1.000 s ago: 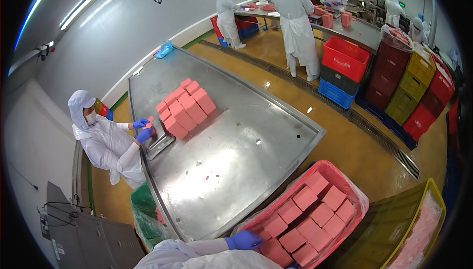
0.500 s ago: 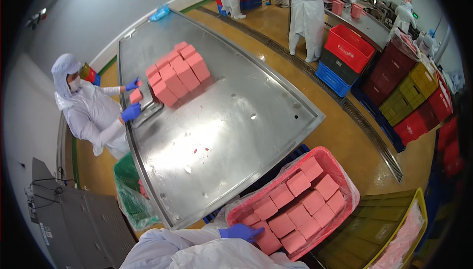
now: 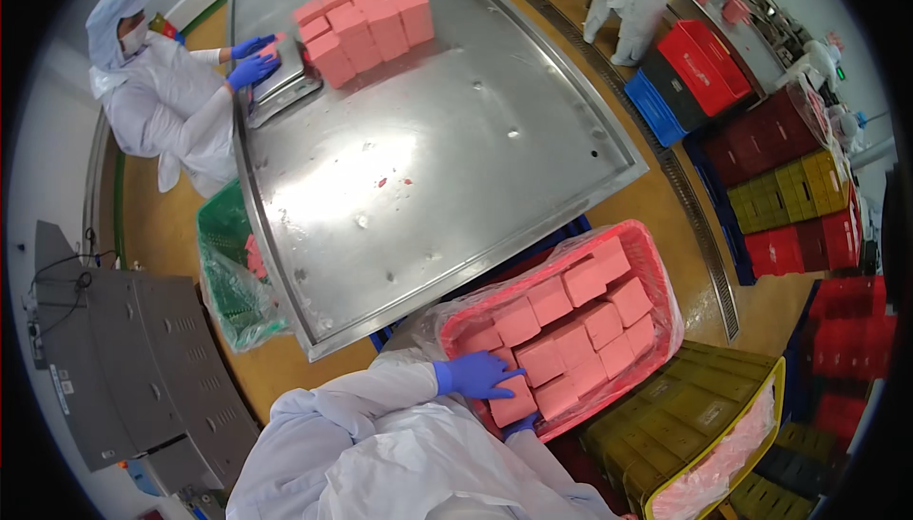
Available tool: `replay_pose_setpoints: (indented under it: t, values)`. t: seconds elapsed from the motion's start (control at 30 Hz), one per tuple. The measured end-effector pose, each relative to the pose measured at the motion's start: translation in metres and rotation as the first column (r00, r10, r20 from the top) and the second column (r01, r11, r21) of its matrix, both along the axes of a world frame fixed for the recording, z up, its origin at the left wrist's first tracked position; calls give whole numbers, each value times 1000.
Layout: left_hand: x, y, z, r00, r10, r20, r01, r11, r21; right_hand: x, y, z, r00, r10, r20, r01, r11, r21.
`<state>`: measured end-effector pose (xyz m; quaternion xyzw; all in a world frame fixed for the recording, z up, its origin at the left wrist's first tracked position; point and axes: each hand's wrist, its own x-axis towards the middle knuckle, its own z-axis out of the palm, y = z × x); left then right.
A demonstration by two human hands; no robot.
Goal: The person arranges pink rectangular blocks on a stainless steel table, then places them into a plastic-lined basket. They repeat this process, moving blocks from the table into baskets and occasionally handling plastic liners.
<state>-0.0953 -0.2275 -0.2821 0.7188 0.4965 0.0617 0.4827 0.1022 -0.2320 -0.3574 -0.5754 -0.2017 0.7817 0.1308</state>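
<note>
A red crate (image 3: 656, 235) lined with clear plastic stands before me, packed with rows of pink meat blocks (image 3: 573, 342). At its near left corner, both my blue-gloved hands are on one pink meat block (image 3: 509, 404). My left hand (image 3: 474, 374) reaches in from the left, its fingers laid over the block's far edge. Against the near right side of that block is my right hand (image 3: 522, 424), its fingers partly hidden by it. Whether the block is raised off those beneath, I cannot tell.
Beyond stands a steel table (image 3: 456, 168) with a stack of pink blocks (image 3: 366, 25). A co-worker (image 3: 166, 92) on the left handles pieces at a scale (image 3: 285, 82). A green crate (image 3: 223, 254) is by the table; a yellow-green crate (image 3: 685, 415) stands at right.
My view has tipped down and forward, so the crate sits higher in the picture. My right hand has come into sight beside the block. The co-worker's hands have drawn together on the scale.
</note>
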Motion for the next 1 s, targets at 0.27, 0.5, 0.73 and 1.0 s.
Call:
replay_pose_setpoints:
  t: [0.27,0.5,0.73,1.0]
  values:
    - [30,-10,17,807,176,564,-16,961,-277,-10,12,99,927,346,144,-352,936,14]
    - [-44,-2,112,46,667,744,77,740,-668,-72,78,244,894,384,230,-441,843,307]
    - [-229,20,177,-800,315,510,223,946,-235,-247,134,338,905,-99,413,-285,581,762]
    - [-369,12,133,-502,397,768,-710,318,-628,-426,195,255,675,410,-614,62,797,601]
